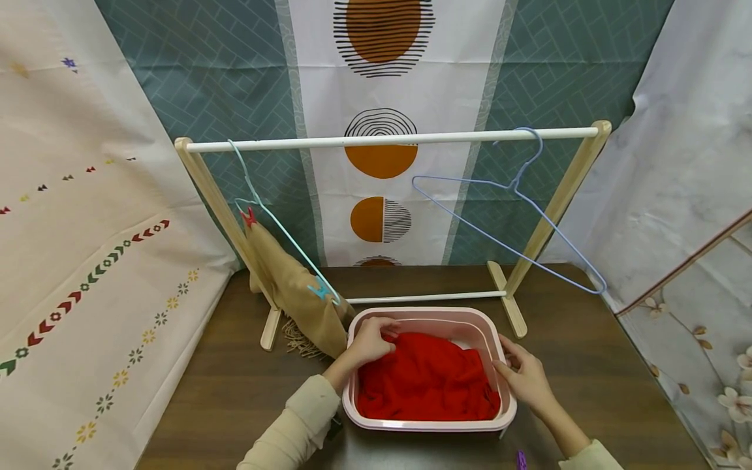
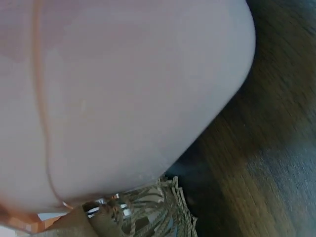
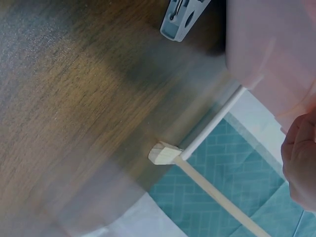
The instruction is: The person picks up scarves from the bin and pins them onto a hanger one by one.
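Observation:
A pink basin (image 1: 429,425) stands on the table with a crumpled red cloth (image 1: 429,378) inside. My left hand (image 1: 371,339) reaches over its left rim, fingers loosely bent above the cloth. At the right rim, my right hand (image 1: 525,375) holds the basin, thumb lapping over the edge; bent fingers (image 3: 301,163) show beside the basin (image 3: 276,64) in the right wrist view. The left wrist view is mostly the basin's outer wall (image 2: 138,98). Left of the basin, a tan fringed scarf (image 1: 294,284) hangs from a teal hanger (image 1: 282,225) by a red clothespin (image 1: 249,217) and a blue clothespin (image 1: 320,288).
Behind the basin, a wooden rack with a white rail (image 1: 376,140) spans the table. An unloaded blue hanger (image 1: 511,186) hangs at its right end. A purple clothespin (image 1: 521,460) lies near the front edge. Patterned cloth walls stand behind and at both sides.

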Demonstrator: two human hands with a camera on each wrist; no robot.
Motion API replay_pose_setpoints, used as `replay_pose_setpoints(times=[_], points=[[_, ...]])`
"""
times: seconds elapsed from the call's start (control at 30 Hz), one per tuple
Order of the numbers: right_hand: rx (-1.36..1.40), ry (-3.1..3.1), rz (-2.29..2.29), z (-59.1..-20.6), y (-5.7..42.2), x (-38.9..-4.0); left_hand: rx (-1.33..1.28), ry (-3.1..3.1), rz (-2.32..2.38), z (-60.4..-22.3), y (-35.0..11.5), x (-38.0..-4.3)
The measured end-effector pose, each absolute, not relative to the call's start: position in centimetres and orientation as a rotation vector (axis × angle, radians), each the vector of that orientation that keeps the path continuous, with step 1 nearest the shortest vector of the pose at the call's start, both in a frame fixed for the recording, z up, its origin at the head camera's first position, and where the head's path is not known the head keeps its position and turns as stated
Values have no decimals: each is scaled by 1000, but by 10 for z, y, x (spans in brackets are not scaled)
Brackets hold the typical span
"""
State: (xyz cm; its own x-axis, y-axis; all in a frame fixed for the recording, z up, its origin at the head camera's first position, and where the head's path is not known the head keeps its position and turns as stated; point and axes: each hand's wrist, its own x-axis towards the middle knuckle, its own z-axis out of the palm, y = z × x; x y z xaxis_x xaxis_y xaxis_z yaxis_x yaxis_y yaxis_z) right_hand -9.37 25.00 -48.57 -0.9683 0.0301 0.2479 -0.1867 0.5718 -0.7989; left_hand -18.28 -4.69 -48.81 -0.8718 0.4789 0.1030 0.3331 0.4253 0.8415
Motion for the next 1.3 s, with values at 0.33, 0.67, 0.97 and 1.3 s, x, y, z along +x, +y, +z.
replay_pose_setpoints(times=[0.33,0.67,0.97,1.3], points=[[111,-2557,1354,-464,239,-85,1004,2633,1328,-485,-51,-181],[129,-2547,1351,-493,251,-93,1133,2963,1147,-484,-48,-180],[116,-2548,1341,-491,251,-93,1129,2895,1374,-456,-42,-174],[100,-2566,1381,-486,249,-91,1267,2805,1638,-414,-33,-167]])
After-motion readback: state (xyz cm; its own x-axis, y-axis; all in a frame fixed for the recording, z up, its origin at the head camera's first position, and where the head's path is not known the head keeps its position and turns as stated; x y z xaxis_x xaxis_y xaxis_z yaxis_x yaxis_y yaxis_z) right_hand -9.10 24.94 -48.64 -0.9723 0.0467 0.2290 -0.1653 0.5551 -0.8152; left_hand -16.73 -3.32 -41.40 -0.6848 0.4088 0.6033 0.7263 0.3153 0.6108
